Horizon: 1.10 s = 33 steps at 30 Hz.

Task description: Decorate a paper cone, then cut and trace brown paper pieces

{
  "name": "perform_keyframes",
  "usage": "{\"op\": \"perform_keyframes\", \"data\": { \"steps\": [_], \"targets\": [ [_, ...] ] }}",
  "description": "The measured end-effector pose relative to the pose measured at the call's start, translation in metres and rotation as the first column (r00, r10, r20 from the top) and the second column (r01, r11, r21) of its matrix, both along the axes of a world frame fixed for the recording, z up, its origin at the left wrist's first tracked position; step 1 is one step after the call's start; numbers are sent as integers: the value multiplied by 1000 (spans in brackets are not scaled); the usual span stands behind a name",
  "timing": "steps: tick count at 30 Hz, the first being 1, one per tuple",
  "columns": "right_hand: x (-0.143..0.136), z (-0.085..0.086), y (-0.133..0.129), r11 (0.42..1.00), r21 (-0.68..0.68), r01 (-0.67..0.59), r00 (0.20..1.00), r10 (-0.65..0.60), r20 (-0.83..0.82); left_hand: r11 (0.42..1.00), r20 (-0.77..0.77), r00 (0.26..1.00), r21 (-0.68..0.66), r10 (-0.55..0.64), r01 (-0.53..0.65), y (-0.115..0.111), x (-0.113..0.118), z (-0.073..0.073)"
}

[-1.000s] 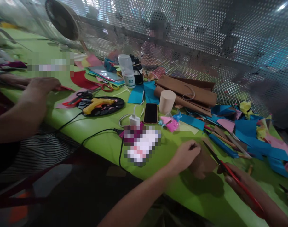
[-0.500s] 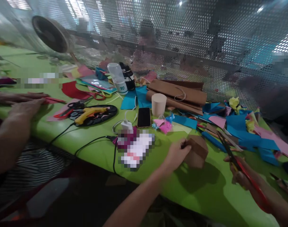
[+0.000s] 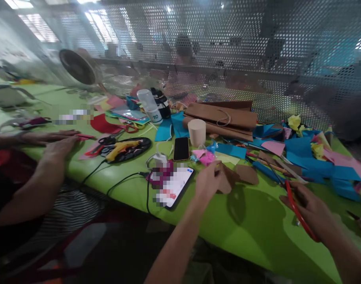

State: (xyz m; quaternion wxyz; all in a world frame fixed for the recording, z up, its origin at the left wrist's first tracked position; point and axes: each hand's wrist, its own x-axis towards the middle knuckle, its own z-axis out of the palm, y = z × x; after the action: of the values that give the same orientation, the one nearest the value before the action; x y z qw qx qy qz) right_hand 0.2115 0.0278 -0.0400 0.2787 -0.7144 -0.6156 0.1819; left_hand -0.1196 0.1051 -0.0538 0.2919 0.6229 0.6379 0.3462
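My left hand [image 3: 209, 179] pinches a piece of brown paper [image 3: 226, 180] above the green table [image 3: 257, 225]. Another brown piece [image 3: 247, 174] lies just right of it. On the right, my right hand [image 3: 305, 203] is wrapped round red-handled scissors [image 3: 297, 213], whose blades point up and left toward a blue pen-like item [image 3: 267, 172]. A phone with a lit screen [image 3: 179, 187] lies left of my left hand. The pink scrap [image 3: 207, 157] is just beyond my fingertips.
A beige cup [image 3: 197, 133], a dark phone [image 3: 181, 148] and rolled brown paper [image 3: 222, 118] stand behind. A yellow glue gun [image 3: 123, 150] with cables is at left, near another person's hands [image 3: 60, 142]. Blue and pink scraps [image 3: 305, 156] cover the right.
My left hand has moved left with brown paper, and a second brown piece now shows beside it. The scissors in my right hand have turned. The view has shifted slightly.
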Motion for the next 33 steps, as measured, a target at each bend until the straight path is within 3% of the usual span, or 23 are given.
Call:
{"op": "perform_keyframes", "data": {
  "steps": [3, 6, 10, 13, 16, 21, 27, 33],
  "targets": [
    [1, -8, 8, 997, -58, -42, 999, 42, -13, 996, 293, 955, 60, 43, -63, 10, -4, -9],
    [4, -16, 11, 999, -50, -16, 1000, 15, -26, 990, 543, 838, 74, 61, -120, 22, -4, -13],
    [8, -25, 11, 998, -8, 58, 990, -59, -127, 989, 650, 760, 107, 10, -104, 42, 10, -6],
    [12, -25, 8, 995, 44, 88, 966, -75, -246, 991, 591, 807, 119, -22, -60, 68, 34, 2],
    [15, -21, 5, 986, 99, 131, 918, -83, -387, 997, 370, 929, 76, -1, -29, 99, 63, 5],
    [19, -20, 4, 972, 126, 198, 856, -109, -505, 997, 228, 971, 38, -75, 68, 136, 110, 5],
    [23, -26, 1, 975, 127, 181, 780, -63, -623, 970, 78, 967, 46, -243, 240, 146, 153, 5],
    [23, -17, -4, 969, 159, 190, 785, -52, -618, 927, -31, 928, 43, -372, 373, 138, 183, 4]
  ]
}}
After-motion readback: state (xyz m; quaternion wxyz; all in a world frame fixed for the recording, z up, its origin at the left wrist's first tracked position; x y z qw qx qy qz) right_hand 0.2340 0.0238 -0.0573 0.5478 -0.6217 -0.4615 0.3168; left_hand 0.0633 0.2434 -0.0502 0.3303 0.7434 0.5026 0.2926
